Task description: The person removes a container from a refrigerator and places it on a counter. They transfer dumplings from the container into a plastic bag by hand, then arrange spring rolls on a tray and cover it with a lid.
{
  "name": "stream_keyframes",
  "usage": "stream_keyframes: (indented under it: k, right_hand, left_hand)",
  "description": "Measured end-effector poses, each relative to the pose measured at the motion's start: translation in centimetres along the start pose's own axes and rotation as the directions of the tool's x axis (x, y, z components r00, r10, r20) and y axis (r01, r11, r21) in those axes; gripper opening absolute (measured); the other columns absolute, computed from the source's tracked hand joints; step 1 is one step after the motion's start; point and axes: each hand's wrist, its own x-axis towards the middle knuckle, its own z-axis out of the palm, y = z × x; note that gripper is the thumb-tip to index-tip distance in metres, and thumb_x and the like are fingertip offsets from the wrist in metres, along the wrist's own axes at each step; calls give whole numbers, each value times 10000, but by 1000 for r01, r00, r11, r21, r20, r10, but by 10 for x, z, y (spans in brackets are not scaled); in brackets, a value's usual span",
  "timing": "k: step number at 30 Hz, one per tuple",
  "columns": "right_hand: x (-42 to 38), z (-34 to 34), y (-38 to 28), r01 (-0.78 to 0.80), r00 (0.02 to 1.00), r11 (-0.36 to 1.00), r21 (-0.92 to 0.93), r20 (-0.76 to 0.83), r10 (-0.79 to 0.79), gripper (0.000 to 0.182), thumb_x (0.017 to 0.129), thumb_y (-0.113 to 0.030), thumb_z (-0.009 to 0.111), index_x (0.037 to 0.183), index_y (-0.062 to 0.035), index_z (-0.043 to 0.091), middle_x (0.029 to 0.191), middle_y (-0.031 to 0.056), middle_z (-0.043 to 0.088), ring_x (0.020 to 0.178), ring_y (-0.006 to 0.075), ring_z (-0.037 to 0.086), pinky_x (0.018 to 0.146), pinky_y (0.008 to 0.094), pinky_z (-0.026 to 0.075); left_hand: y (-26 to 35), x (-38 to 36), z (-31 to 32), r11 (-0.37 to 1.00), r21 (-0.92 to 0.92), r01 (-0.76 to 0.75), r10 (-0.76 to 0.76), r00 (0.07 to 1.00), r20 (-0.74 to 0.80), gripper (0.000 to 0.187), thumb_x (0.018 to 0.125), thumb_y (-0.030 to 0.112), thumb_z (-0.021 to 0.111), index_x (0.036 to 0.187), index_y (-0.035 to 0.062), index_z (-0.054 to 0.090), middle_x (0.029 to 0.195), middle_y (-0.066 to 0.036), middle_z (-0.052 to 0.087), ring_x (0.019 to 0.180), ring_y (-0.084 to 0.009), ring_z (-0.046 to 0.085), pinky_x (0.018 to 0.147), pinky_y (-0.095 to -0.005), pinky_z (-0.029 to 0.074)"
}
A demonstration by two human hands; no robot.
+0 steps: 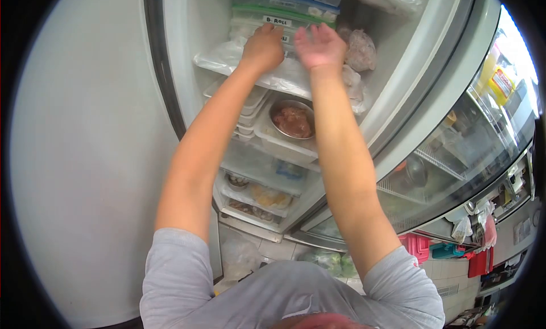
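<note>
Grey sleeves [173,272] lie below both hands [264,48] [321,47] at containers' [247,13] front edges.

from the front, stacked containers [277,10] are reachable; bagged food [361,50] blocks their right.

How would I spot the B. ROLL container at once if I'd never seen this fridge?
Start at the open fridge and look above the metal bowl of meat. A stack of containers sits there, by the left hand. The B. ROLL container has a green lid above its white label, unlike the blue-lidded container above it.
</note>
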Motion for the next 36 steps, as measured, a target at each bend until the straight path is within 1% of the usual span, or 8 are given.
stream_keyframes:
  k: [7, 10, 23, 26, 29, 32, 34, 36]
  right_hand:
    - [11, -16, 10, -32, 999, 999, 9, 42, 31, 573, 917, -87, 636, 1441, -215, 444, 1466, -29, 480, 1201, 265, 480, 924, 443, 403]
    - [1, -13, 17, 42, 998, 998, -36, 48, -41, 517, 963, -105, 585, 1452, -152, 423, 1433, 11, 497, 1191, 289, 481, 887, 448, 423]
    - [3, -18, 32, 76, 986, 983, -170, 161, -49, 680, 915, -88, 617, 1545, -179, 380, 1506, -30, 492, 1143, 227, 476, 956, 423, 354]
    - [-16, -17, 33, 70, 976, 984, -167, 216, -33, 670, 922, -92, 616, 1545, -167, 381, 1515, -25, 488, 1153, 225, 479, 983, 428, 360]
    - [-49, -23, 34, 57, 952, 980, -191, 306, 5, 736, 899, -94, 644, 1570, -149, 347, 1564, -11, 445, 1157, 190, 492, 970, 418, 373]
    - [-79, -26, 32, 80, 921, 963, -258, 388, 28, 741, 894, -100, 666, 1565, -122, 353, 1580, 32, 437, 1183, 179, 526, 945, 395, 408]
    - [-95, -25, 26, 136, 908, 897, -420, 415, 56, 726, 880, -95, 688, 1543, -93, 390, 1569, 77, 457, 1173, 174, 564, 883, 352, 452]
    - [-96, -18, 4, 454, 890, 512, -729, 396, -226, 432, 852, -178, 781, 1231, -11, 654, 1161, 133, 734, 879, 152, 686, 656, 278, 511]
  left_hand:
    - [10, 19, -1, 999, -10, 52, -52, 996, 68, 337, 869, 93, 591, 1191, 2, 636, 1290, -238, 581, 1131, -424, 636, 953, -497, 534]
    - [8, 11, -1, 998, -48, 49, -45, 996, 77, 348, 892, 111, 575, 1217, 0, 636, 1326, -248, 566, 1111, -434, 646, 941, -493, 542]
    - [0, 5, 13, 991, 62, -121, 121, 993, -8, 303, 885, 131, 620, 1137, -29, 674, 1351, -248, 581, 1123, -419, 650, 958, -467, 540]
    - [-6, 4, 16, 997, -1, -77, 77, 996, 41, 315, 858, 120, 657, 1142, -14, 679, 1344, -254, 588, 1129, -432, 643, 950, -474, 531]
    - [-11, -10, -13, 996, -83, 29, -6, 964, 267, 453, 790, 108, 752, 1220, 31, 635, 1313, -223, 595, 1146, -418, 618, 923, -479, 520]
    - [6, -39, -72, 996, 18, -90, 92, 964, -250, 594, 699, 91, 836, 1240, 85, 590, 1222, -161, 595, 1123, -380, 594, 899, -466, 502]
    - [8, -29, -71, 963, 147, -224, 264, 885, -382, 460, 746, 95, 773, 1166, 78, 588, 1130, -137, 585, 1107, -357, 573, 873, -463, 502]
    - [4, -17, -73, 929, 257, -266, 356, 831, -427, 378, 761, 75, 729, 1112, 75, 588, 1075, -125, 585, 1081, -345, 570, 854, -461, 503]
